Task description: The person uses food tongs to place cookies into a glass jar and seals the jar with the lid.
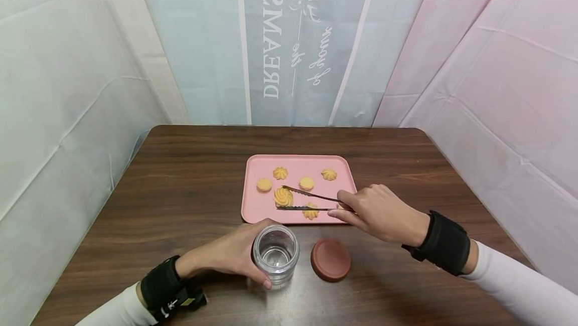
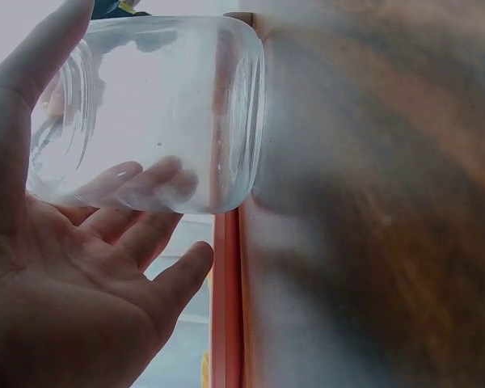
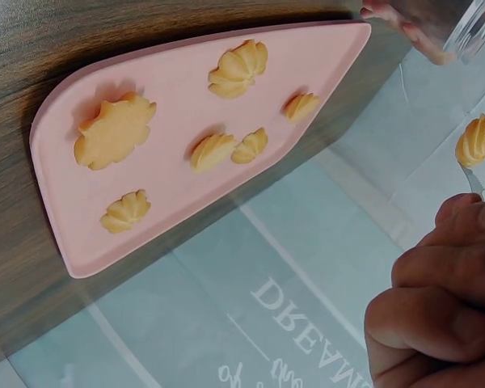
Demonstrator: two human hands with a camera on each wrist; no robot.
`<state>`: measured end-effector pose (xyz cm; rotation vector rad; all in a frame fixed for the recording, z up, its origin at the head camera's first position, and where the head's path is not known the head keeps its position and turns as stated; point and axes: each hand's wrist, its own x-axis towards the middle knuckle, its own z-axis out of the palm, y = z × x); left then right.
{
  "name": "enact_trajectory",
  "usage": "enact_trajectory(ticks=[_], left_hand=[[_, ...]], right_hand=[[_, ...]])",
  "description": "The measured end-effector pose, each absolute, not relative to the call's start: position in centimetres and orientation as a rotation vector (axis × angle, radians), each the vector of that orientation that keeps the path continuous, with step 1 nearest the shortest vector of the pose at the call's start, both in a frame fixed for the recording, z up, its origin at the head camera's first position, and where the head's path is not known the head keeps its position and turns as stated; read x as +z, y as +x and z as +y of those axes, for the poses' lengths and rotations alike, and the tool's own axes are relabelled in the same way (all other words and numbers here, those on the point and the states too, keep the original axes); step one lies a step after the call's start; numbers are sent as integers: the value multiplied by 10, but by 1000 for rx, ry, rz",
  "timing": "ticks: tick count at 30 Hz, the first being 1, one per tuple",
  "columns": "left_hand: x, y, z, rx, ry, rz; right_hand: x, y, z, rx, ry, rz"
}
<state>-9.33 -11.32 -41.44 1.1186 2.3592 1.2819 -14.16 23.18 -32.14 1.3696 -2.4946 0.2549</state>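
My left hand (image 1: 237, 253) grips an upright clear glass jar (image 1: 277, 256) at the table's front; in the left wrist view the thumb and fingers lie on opposite sides of the jar (image 2: 158, 105). My right hand (image 1: 381, 213) holds a pair of dark metal tongs (image 1: 316, 196). Between the tongs' tips is a swirled yellow cookie (image 1: 283, 197). In the right wrist view this cookie (image 3: 474, 142) hangs apart from the pink tray (image 3: 170, 194). Several more cookies lie on the tray, one of them a flower-shaped cookie (image 3: 115, 132); the tongs and hand partly cover some in the head view.
A round reddish-brown lid (image 1: 331, 260) lies on the table right of the jar. Behind it sits the pink tray (image 1: 253, 210). The dark wooden table (image 1: 189, 175) is bordered by a printed cloth (image 1: 203, 65) at the back and pale cloths at both sides.
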Motion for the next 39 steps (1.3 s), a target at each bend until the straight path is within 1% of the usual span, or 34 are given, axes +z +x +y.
enact_trajectory(ticks=[15,28,39], left_hand=[[-411,-91,-115,1174,1129,2484],[-414,-92,-114,1235,1161,2422],[-414,-92,-114,1254,1131,2408]], right_hand=[[-313,-125,232,320,1570,-2454],[-319,-116,231,324,1645,-2409],[-323,-114,229,292,1684,-2399]])
